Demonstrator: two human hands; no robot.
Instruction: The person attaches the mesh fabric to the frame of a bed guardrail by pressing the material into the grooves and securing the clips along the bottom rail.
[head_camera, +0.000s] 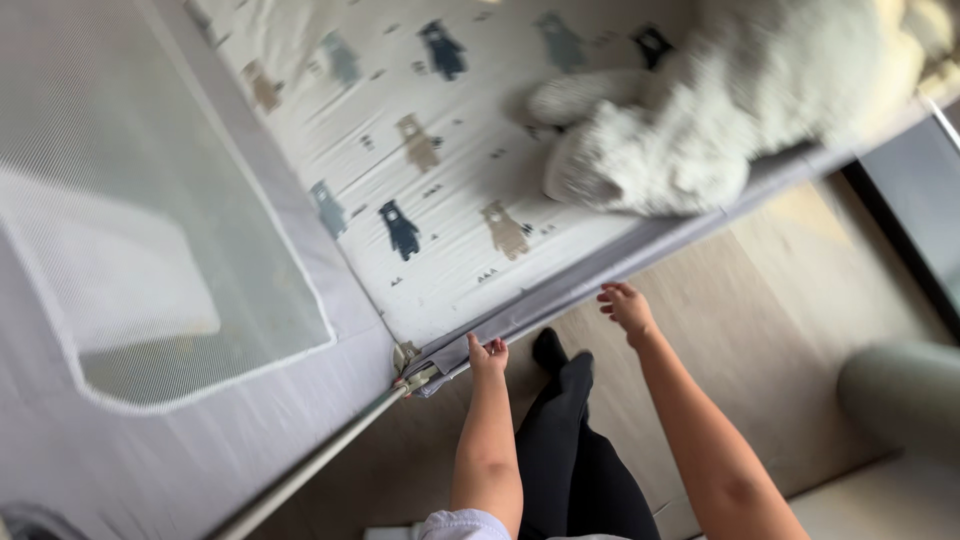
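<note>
The bed (440, 270) with its bear-print sheet carries a white plush toy (700, 110); its grey side rail (560, 300) lies lowered along the edge. Left hand (487, 355) grips the rail near the corner; right hand (628, 308) hovers half-open just beside it. Best to grip with both and lift evenly.

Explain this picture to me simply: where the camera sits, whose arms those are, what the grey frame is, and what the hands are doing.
The camera sits on a person's head, looking straight down, so the two bare arms are their own. The left hand grips the grey fabric rail of a mesh-sided bed guard, near its corner joint. The right hand is just beside the same rail, fingers curled; contact is unclear. On the bear-print sheet lies a fluffy white plush toy. Below is a wooden floor.
</note>
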